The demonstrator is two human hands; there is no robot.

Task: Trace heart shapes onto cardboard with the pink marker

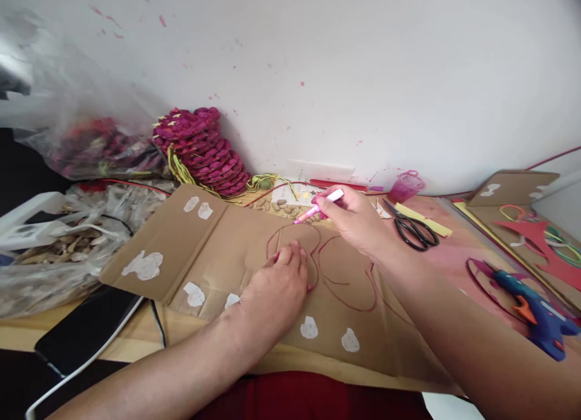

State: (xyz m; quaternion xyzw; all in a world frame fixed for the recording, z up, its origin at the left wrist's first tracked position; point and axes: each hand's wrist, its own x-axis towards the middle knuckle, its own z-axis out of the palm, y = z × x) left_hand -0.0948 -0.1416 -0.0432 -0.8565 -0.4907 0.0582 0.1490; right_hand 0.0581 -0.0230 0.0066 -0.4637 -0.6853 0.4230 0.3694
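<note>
A flattened brown cardboard sheet [245,244] lies across the table in front of me, with dark red curved outlines and torn white patches on it. My left hand [279,281] rests on the sheet, its fingers lying close together and slightly bent over one rounded outline. Between the thumb and fingers of my right hand [347,217] is a pink-stained marker [311,213] with a white end. Its tip touches or hovers just over the top of that same outline; which one, I cannot tell.
Black-handled scissors [415,229], a pink cup [407,185] and a blue glue gun [535,314] are on the right. A magenta stacked craft piece [204,154] leans on the wall. Peanut-like shells [284,208] lie behind the cardboard. A black phone-like slab [91,329] is left.
</note>
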